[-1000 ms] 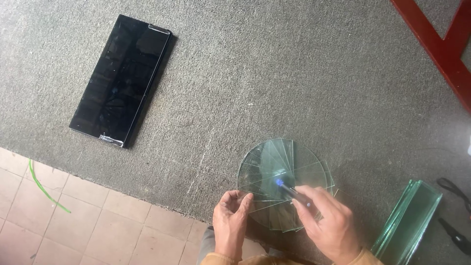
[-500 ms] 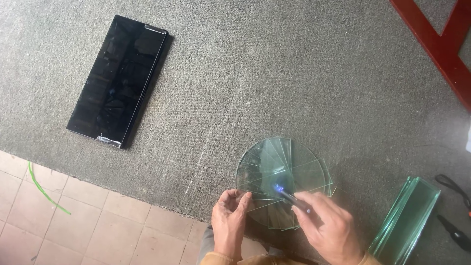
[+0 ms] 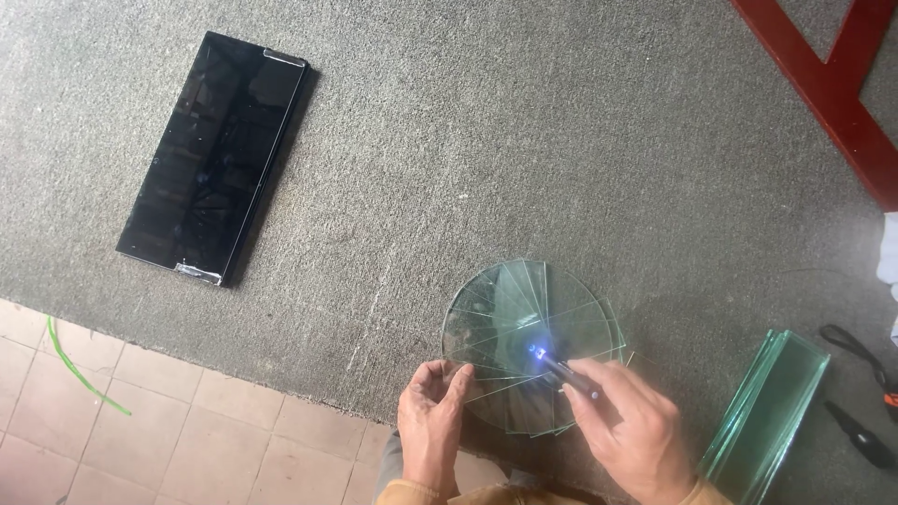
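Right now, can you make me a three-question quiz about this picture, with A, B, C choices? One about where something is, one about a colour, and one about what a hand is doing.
1. Where is the black panel?
A. On the grey mat, upper left
B. On the tiled floor
C. Under the glass stack

2. What colour is the light at the tip of the small torch?
A. Red
B. Blue-violet
C. Green

3. What is the right hand doing?
A. Lying flat and empty
B. Holding scissors
C. Holding the small torch over the fanned glass pieces

Answers:
1. A, the panel lies on the mat, far from the hands.
2. B, a blue-violet glow shows at the tip.
3. C, its fingers wrap the torch while the left hand touches the glass edge.
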